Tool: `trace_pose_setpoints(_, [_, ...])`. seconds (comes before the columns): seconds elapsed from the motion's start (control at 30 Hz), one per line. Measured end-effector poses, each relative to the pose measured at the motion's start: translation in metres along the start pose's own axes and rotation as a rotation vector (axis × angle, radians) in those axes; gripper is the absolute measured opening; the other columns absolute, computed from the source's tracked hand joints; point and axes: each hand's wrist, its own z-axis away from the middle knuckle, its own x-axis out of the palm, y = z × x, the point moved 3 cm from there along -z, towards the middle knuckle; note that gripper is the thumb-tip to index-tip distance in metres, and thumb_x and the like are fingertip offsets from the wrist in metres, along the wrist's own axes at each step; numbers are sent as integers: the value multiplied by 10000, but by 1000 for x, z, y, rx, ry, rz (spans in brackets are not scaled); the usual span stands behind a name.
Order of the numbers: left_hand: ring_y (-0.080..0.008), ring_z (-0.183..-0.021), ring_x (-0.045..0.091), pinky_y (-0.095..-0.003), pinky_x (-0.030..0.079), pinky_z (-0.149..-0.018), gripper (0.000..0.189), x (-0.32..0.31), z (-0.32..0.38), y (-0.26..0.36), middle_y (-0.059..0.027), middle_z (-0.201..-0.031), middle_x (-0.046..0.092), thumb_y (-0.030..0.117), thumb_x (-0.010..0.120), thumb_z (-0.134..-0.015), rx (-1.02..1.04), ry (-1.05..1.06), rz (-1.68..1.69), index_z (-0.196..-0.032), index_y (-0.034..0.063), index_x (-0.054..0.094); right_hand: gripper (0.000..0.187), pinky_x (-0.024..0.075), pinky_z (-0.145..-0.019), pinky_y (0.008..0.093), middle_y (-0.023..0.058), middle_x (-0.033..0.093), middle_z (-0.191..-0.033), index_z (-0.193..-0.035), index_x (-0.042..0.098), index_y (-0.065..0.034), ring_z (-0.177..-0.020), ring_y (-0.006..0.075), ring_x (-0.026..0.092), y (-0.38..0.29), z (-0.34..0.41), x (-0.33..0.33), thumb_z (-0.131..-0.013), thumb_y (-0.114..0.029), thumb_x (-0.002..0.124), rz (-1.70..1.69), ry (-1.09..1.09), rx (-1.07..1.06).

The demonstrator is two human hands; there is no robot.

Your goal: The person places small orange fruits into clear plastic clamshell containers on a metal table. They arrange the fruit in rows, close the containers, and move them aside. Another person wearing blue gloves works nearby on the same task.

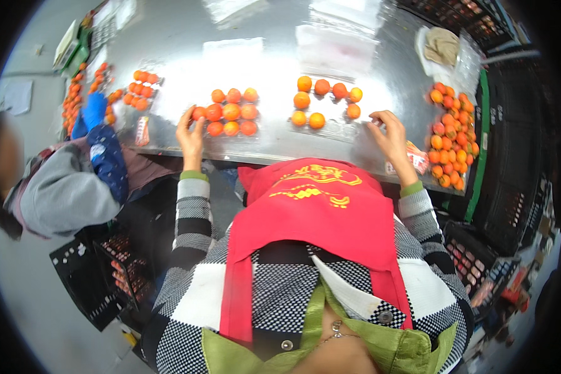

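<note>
My left hand (190,135) has its thumb and fingers around an orange-red round fruit (198,113), possibly a persimmon or tomato. This fruit is at the left edge of a clear plastic tray (243,140) holding rows of similar fruits (231,111). To the right lies a second clear tray (325,132), where several fruits (316,120) sit around a bare middle. Just beyond its right side is my right hand (389,135), with thumb and fingers apart and nothing visible between them.
Loose fruits (451,135) are heaped at the table's right end, beside printed packaging (416,159). Clear plastic packaging (336,46) lies further back on the metal table (177,51). At left, a co-worker's blue-gloved hand (95,110) is among more fruits. Black crates (509,140) stand at right.
</note>
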Motion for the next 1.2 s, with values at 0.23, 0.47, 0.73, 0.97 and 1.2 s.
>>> trace_pose_setpoints(0.23, [-184, -1033, 629, -316, 512, -929, 380, 11, 1, -6, -93, -1174, 653, 19, 765, -894, 2, 87, -4, -1272, 36, 725, 318, 532, -806, 413, 82, 649, -964, -1102, 687, -88, -903, 282, 657, -9, -13, 11, -802, -88, 793, 31, -10, -6])
trace_pose_setpoints(0.47, [-187, -1031, 610, -347, 497, -928, 290, 7, -2, 27, -100, -1180, 615, 195, 638, -1032, -34, 139, -97, -1258, 32, 720, 392, 495, -833, 433, 72, 628, -1033, -1119, 662, -101, -968, 283, 622, -23, -29, 25, -764, -152, 821, 302, -50, -200])
trace_pose_setpoints(0.73, [-113, -976, 608, -283, 501, -873, 310, 83, 24, 138, -41, -1089, 714, 245, 561, -1087, -13, -97, 329, -1228, 9, 705, 312, 491, -804, 307, 10, 676, -891, -1127, 707, -44, -850, 141, 620, -4, -36, 22, -899, -240, 793, -193, -213, 161])
trace_pose_setpoints(0.97, [-111, -873, 632, -302, 557, -779, 506, 169, 82, 228, -63, -1031, 680, 425, 463, -1114, -530, -879, 876, -1311, -18, 608, 294, 467, -870, 233, -9, 715, -1091, -1230, 700, -38, -973, 59, 606, -53, -14, 22, -1017, -239, 692, -943, -174, 277])
trace_pose_setpoints(1.2, [-52, -588, 413, -230, 378, -534, 480, 176, 86, 259, 38, -747, 501, 475, 461, -1105, -567, -998, 782, -1130, 26, 629, 374, 444, -754, 286, 16, 609, -992, -1243, 659, -35, -815, 125, 492, -99, -12, 10, -895, -134, 757, -469, 13, -152])
